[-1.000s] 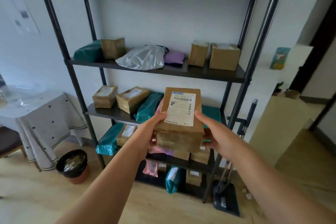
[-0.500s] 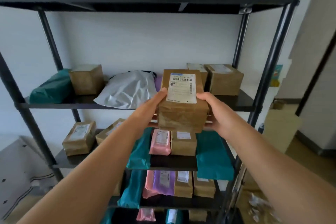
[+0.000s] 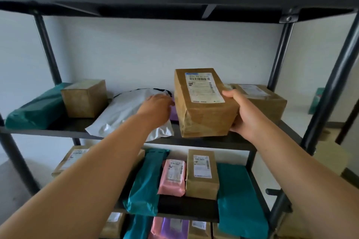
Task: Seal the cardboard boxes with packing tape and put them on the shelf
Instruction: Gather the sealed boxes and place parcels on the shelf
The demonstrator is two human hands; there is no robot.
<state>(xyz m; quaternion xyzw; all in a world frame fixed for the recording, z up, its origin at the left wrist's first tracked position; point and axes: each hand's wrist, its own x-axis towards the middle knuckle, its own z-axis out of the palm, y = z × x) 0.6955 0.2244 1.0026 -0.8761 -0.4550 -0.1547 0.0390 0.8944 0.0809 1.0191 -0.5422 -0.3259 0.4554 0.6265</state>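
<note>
Box (image 3: 204,106) | right hand (image 3: 247,116) grips its right end | left hand (image 3: 157,107) beside, grip unclear

- I see my left forearm (image 3: 93,176) bare, unsleeved, from 7 o'clock to the left hand (image 3: 157,106).
- My right forearm (image 3: 303,170) is bare too, from 4 o'clock to the right hand (image 3: 244,116).

On the upper shelf (image 3: 233,142), the held box (image 3: 204,110) is at the front edge. A mailer (image 3: 124,110) lies at its 9 o'clock, a second box (image 3: 85,99) farther that way, and a third box (image 3: 268,103) close behind at 2 o'clock.
</note>
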